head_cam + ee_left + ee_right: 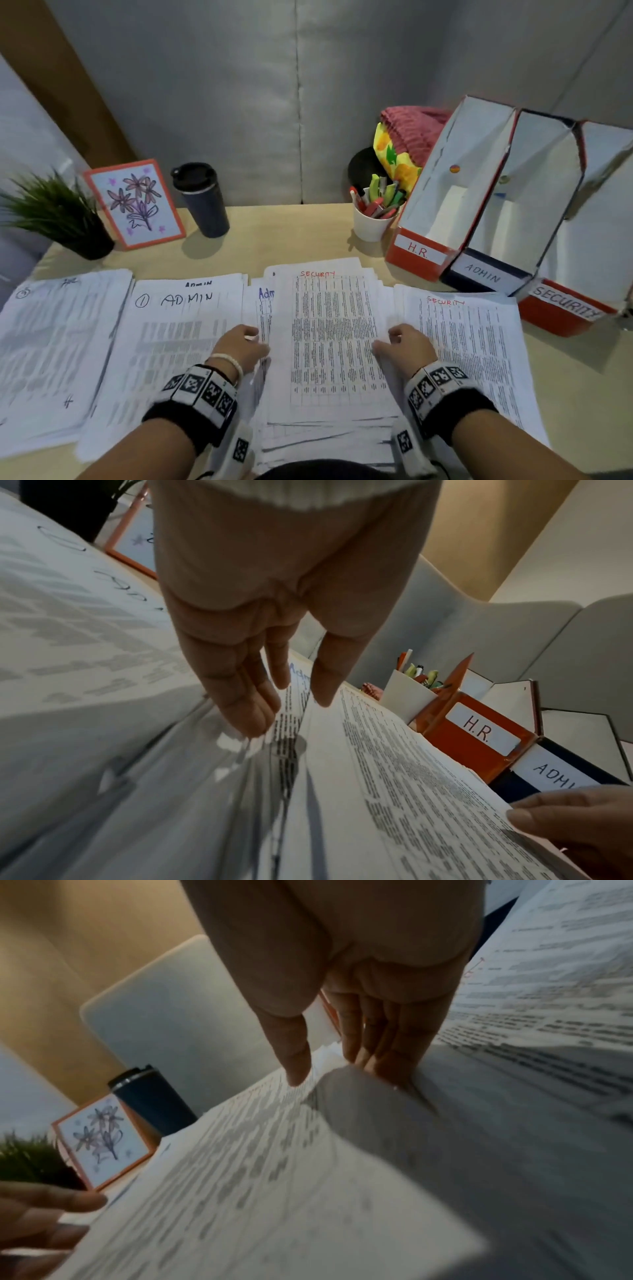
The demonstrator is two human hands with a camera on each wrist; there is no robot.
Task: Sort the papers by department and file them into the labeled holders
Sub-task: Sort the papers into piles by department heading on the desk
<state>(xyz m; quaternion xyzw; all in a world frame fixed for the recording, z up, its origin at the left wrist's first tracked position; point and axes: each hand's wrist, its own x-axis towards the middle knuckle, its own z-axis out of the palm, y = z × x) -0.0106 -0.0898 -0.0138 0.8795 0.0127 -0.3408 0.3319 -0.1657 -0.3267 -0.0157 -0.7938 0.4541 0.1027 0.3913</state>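
A centre stack of papers, topped by a sheet headed SECURITY (329, 335), lies in front of me. My left hand (253, 337) holds that sheet's left edge, thumb on top and fingers (246, 710) beside and under it. My right hand (385, 342) pinches the right edge, which curls up between thumb and fingers (377, 1056). An ADMIN pile (178, 329) lies left of the stack, a SECURITY pile (472, 342) to its right and another pile (51, 342) at far left. Three holders stand at the right: H.R. (421, 253), ADMIN (483, 274), SECURITY (565, 305).
Along the back of the desk stand a potted plant (68, 219), a framed flower drawing (135, 202), a dark tumbler (202, 200) and a white cup of pens (373, 219). Folded cloths (407, 144) sit behind the cup. A grey partition closes off the back.
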